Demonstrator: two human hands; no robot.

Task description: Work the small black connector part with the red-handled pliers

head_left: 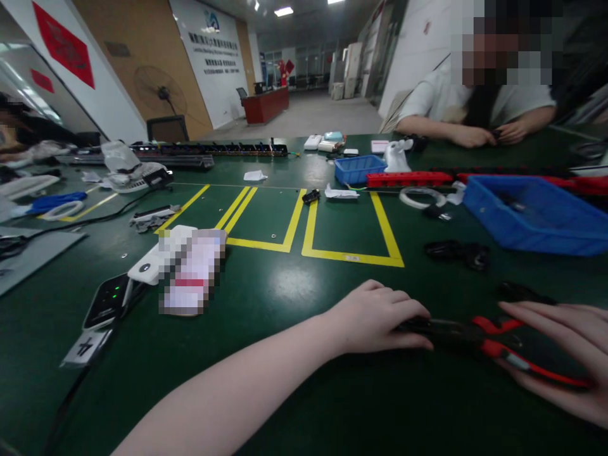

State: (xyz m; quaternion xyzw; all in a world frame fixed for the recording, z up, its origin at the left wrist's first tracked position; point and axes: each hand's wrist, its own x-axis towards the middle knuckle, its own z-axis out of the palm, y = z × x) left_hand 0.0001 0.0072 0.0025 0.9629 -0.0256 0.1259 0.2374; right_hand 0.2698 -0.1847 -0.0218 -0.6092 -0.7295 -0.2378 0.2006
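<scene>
Two hands at the pliers (493,348), on the near side of the blue bin (541,233): left hand (380,316) with fingers pinching the dark tip end, right hand (565,351) around the handles, tightness impossible to tell. Possible nipped fingertip from squeezing.

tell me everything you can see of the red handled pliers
The pliers have a dark, metallic-looking head and two red-and-black handles, probably plastic-coated, with a pale patch on the lower one. The handles stand spread apart at the right hand; the head points toward the left hand, whose grip hides the tip. They are over the near right of the green table; contact is unclear. Blur hides how the jaws stand.
</scene>
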